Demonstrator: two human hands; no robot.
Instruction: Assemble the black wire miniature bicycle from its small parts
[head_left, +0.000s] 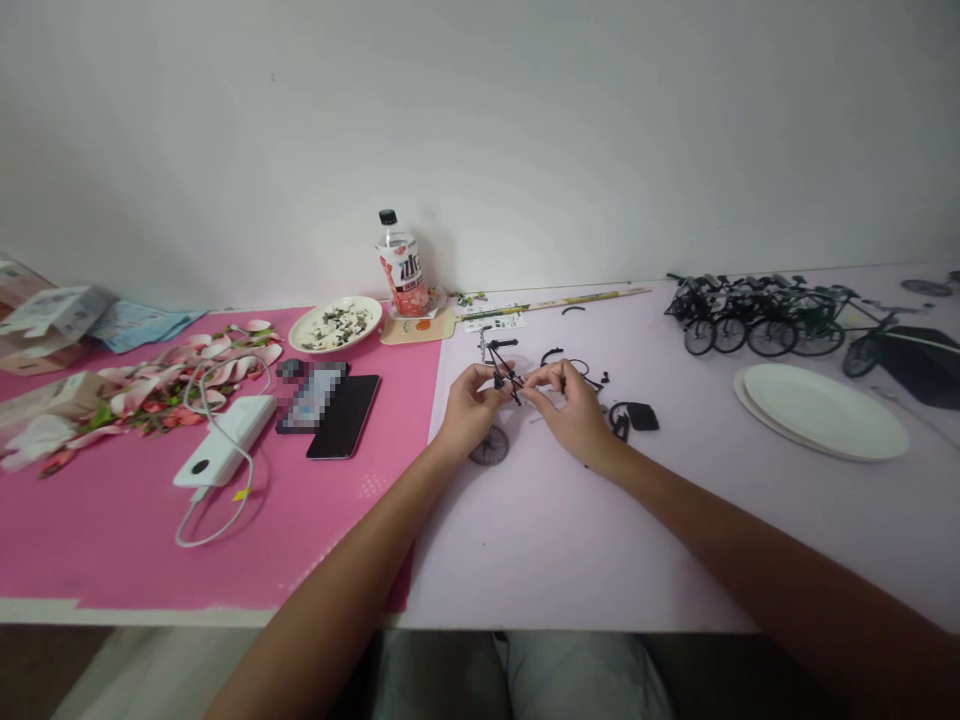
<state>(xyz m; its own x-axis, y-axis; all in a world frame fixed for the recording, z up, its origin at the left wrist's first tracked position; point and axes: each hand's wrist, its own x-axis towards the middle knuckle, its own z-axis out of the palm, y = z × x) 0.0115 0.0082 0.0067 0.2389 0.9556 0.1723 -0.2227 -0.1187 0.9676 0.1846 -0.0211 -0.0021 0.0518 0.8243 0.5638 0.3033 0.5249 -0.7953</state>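
Between my two hands, just above the table, is a small black model bicycle frame (504, 368). My left hand (471, 408) pinches it from the left, thumb and fingers closed round it. From the right, my right hand (571, 408) has its thumb and forefinger pinched together at the frame's side; what sits between those fingertips is too small to make out. Under my left hand lies a small spoked wheel (490, 447). Loose black parts, among them a flat black square piece (643, 416) and a thin wheel ring (576, 374), lie beyond and right of my right hand.
Several model bicycles (772, 318) stand at the back right, behind stacked white plates (825, 410). On the pink mat to the left are a power bank with cable (225, 440), a black phone (343, 417), petals (210, 365), a plate of small pieces (336, 325) and a bottle (405, 270).
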